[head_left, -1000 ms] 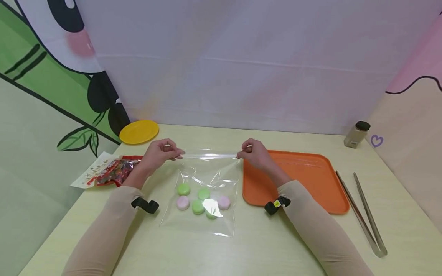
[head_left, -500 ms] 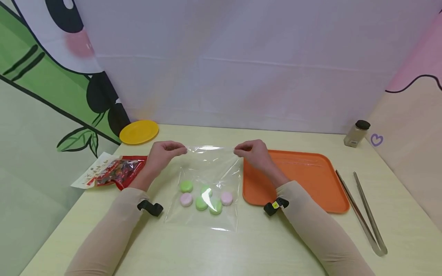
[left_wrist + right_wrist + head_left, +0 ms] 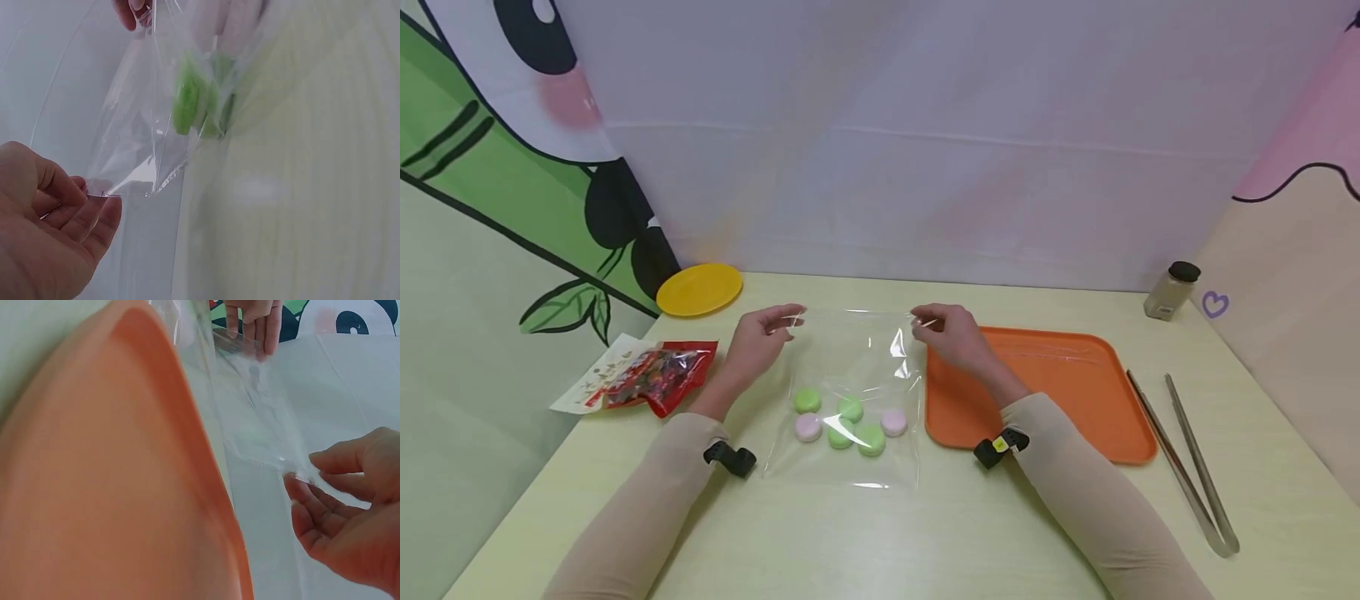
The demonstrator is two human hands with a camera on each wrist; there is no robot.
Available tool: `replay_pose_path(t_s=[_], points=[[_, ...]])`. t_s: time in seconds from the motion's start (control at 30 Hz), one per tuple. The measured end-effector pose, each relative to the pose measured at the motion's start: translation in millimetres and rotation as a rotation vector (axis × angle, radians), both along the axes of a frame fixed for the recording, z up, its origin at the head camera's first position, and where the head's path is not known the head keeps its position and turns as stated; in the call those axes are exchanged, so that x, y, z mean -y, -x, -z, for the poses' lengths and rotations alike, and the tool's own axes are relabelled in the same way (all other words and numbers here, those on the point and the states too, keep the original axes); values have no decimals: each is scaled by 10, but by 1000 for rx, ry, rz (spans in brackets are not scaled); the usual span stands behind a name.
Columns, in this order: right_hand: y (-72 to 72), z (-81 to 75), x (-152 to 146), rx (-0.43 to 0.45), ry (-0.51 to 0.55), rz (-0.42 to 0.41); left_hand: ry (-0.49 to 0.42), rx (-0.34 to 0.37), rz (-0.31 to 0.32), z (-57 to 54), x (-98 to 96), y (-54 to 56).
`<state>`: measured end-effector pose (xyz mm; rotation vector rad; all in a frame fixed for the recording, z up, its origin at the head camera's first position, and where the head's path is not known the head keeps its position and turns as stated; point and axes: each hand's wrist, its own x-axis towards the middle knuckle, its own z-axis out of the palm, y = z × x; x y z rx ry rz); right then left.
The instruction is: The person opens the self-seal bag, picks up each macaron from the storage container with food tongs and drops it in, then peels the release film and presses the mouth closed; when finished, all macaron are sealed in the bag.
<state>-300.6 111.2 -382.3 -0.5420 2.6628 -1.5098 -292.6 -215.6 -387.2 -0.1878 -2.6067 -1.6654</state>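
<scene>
A clear plastic bag (image 3: 898, 343) stands spread between both hands with its top edge up. Low inside it lie several green macarons (image 3: 871, 439) and a few pink macarons (image 3: 893, 422). At the bag's top left corner my left hand (image 3: 755, 348) pinches the film between thumb and fingers; the left wrist view shows the corner of the bag (image 3: 134, 181) in that grip. My right hand (image 3: 953, 336) holds the opposite top corner, with the edge passing between thumb and fingers (image 3: 304, 512) in the right wrist view.
An orange tray (image 3: 1052, 392) lies right of the bag, partly under the right forearm. Farther right are metal tongs (image 3: 1206, 475) and a black-capped jar (image 3: 1172, 292). A yellow plate (image 3: 700, 290) and a red snack packet (image 3: 662, 375) sit at the left.
The bag's top edge has risen a little and the film has opened out upward. My left hand has shifted slightly right, its fingers now more spread. The macarons have moved slightly with the bag.
</scene>
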Motion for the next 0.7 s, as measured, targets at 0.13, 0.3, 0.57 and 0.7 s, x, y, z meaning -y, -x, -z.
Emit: replay_pose_path(t_s=[0.13, 0.3, 0.57, 0.7], points=[[4, -11, -25, 37, -18, -48, 65, 31, 100, 33, 45, 14], [-14, -33, -78, 114, -239, -125, 251, 73, 268, 99, 85, 30], [-145, -4, -62, 53, -634, -303, 554, 62, 447, 64, -22, -80], [-246, 15, -21, 41, -786, -415, 690, 125, 569, 75, -90, -159]])
